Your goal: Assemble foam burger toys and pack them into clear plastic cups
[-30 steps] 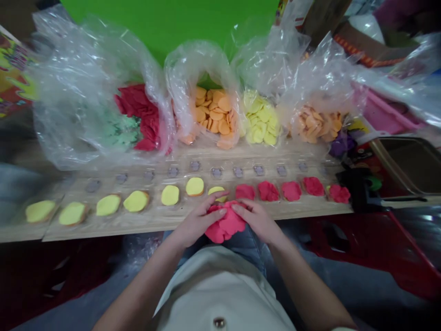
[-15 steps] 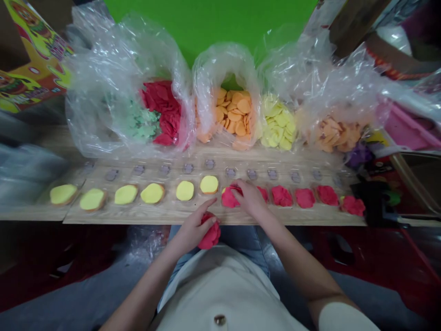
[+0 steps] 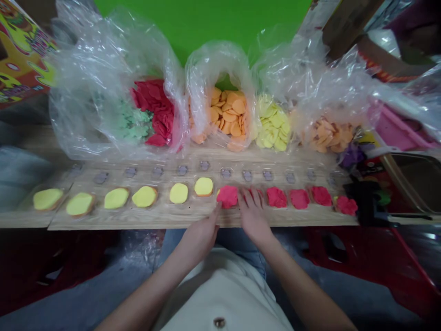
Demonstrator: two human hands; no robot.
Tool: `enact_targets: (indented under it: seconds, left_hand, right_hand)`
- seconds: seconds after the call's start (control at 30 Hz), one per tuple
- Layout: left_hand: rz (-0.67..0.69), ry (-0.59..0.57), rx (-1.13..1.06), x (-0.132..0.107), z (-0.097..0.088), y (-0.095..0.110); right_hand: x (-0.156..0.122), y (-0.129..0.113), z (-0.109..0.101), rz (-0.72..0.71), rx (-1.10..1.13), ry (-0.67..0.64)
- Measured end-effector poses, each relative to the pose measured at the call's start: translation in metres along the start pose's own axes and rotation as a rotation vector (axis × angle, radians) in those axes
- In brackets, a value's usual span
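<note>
Figure: the red piece [image 3: 227, 196] — a soft, matte disc with a crumpled edge — lies on the pale wood-grain surface [image 3: 193, 217], just past the left hand [image 3: 201, 234], whose outstretched index fingertip reaches its near rim. The right hand [image 3: 254, 217] lies just beside it, flat and empty, fingers spread over the first of the ruffled red pieces [image 3: 299, 198] running rightward. Whether the left hand's curled fingers hold anything cannot be told. Leftward runs a row of smooth yellow discs [image 3: 144, 196]; behind stand crinkled clear plastic bags [image 3: 113, 92] — filled with coloured discs.
</note>
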State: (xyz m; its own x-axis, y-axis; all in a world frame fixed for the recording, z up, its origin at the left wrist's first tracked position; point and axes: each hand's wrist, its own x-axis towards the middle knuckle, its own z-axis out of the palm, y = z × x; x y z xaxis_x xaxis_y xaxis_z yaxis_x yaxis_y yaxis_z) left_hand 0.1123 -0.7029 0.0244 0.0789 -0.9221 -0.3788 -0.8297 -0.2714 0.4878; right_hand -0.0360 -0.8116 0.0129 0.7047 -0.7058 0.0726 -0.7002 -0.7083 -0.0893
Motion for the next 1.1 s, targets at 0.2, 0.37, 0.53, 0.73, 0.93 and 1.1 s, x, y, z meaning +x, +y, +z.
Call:
enact_targets:
  seconds: [0.2, 0.37, 0.53, 0.73, 0.93, 1.1]
  left_hand:
    - [-0.075, 0.018, -0.03, 0.002, -0.001, 0.003]
    - [-0.08, 0.036, -0.142, 0.006, -0.001, 0.0]
    - [-0.092, 0.149, -0.732, -0.008, -0.021, -0.01]
    - [-0.239, -0.035, -1.726, -0.017, -0.049, -0.021]
    - [-0.098, -0.027, -1.881, -0.016, -0.05, -0.02]
    - [-0.095, 0.084, -1.917, -0.013, -0.046, -0.022]
  right_hand:
    - [-0.005, -0.018, 0.002, -0.004, -0.026, -0.004]
    - [0.001, -0.026, 0.001, -0.032, 0.015, -0.022]
    - [-0.001, -0.015, -0.002, -0.041, 0.085, 0.042]
    - [-0.012, -0.012, 0.006, -0.068, 0.049, 0.045]
    - [0.004, -0.028, -0.013, 0.092, 0.562, 0.094]
    - [0.029, -0.054, -0.027, 0.337, 1.395, -0.284]
